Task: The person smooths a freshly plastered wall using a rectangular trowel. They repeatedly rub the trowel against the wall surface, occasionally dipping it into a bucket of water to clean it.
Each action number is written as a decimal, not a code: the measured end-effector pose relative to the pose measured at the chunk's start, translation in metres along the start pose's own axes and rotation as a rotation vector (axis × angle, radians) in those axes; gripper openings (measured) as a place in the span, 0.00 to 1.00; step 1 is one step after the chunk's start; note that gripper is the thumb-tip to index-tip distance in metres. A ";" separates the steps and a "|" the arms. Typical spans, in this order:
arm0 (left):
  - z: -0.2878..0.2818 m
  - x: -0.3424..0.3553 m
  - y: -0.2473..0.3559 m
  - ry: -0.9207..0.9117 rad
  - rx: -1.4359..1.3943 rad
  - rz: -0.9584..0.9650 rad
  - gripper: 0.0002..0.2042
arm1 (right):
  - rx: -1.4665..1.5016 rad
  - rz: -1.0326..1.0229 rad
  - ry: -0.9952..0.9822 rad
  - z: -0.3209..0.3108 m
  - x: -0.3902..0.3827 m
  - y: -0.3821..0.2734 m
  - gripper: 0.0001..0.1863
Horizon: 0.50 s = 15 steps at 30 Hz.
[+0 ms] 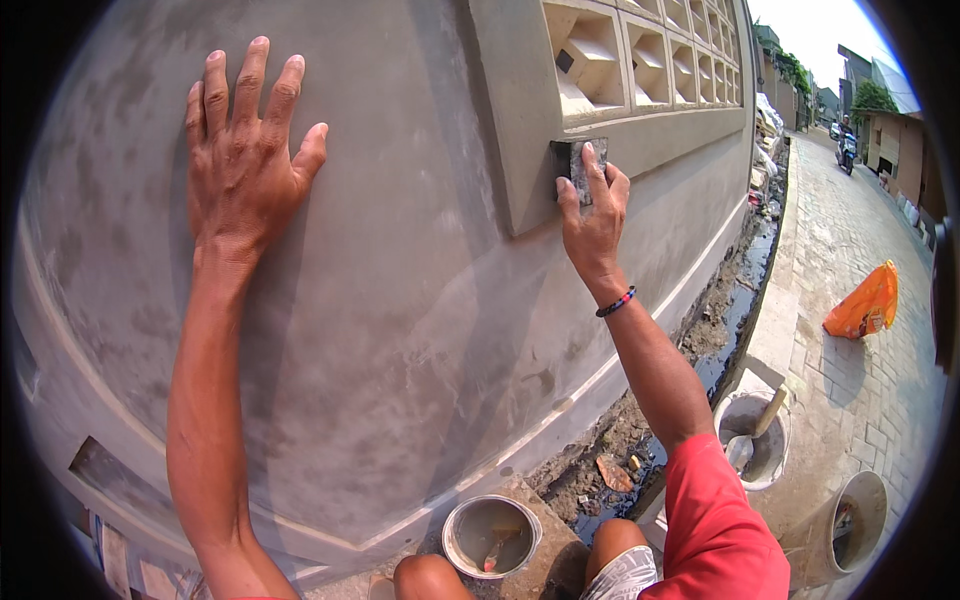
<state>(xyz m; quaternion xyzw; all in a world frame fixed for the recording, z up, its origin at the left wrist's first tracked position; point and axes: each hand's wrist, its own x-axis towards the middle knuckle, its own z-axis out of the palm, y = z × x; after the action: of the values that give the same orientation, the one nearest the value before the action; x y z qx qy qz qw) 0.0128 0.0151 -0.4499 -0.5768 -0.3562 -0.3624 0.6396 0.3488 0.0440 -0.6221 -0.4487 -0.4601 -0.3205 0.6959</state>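
Note:
My left hand (pixel 243 165) lies flat with spread fingers on the grey plastered wall (pixel 390 290). In my right hand (pixel 595 225) is a dark, grey-smeared rectangular block (pixel 570 165), perhaps a sponge; its material is hard to tell. The fingers and thumb press it against the raised plaster border (pixel 650 160) near its lower left corner. Above that border sit pale openwork vent blocks (pixel 647 60). Between my knees stands a round bucket (pixel 450 527) of greyish water, with a partly sunken tool inside.
A muddy drainage ditch (pixel 715 365) runs along the wall's foot. Right of it stand a bucket (pixel 783 465) holding a trowel (pixel 740 452) and another, tilted bucket (pixel 868 510). An orange bag (pixel 865 303) rests on the paved lane (pixel 850 220). A motorbike rider (pixel 846 148) is farther off.

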 end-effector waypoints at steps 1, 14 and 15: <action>0.000 0.000 0.000 0.000 -0.002 0.003 0.28 | 0.008 0.020 0.003 0.001 -0.005 0.000 0.29; -0.001 0.000 -0.004 -0.006 0.017 0.005 0.28 | 0.022 -0.100 0.009 0.006 0.022 -0.008 0.28; 0.001 -0.001 -0.004 -0.002 0.012 0.008 0.28 | 0.034 -0.118 0.010 0.007 0.019 -0.005 0.28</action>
<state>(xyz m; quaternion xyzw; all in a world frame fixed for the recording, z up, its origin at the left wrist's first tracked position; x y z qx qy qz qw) 0.0090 0.0155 -0.4491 -0.5747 -0.3567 -0.3571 0.6442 0.3496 0.0481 -0.6014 -0.4072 -0.4876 -0.3555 0.6856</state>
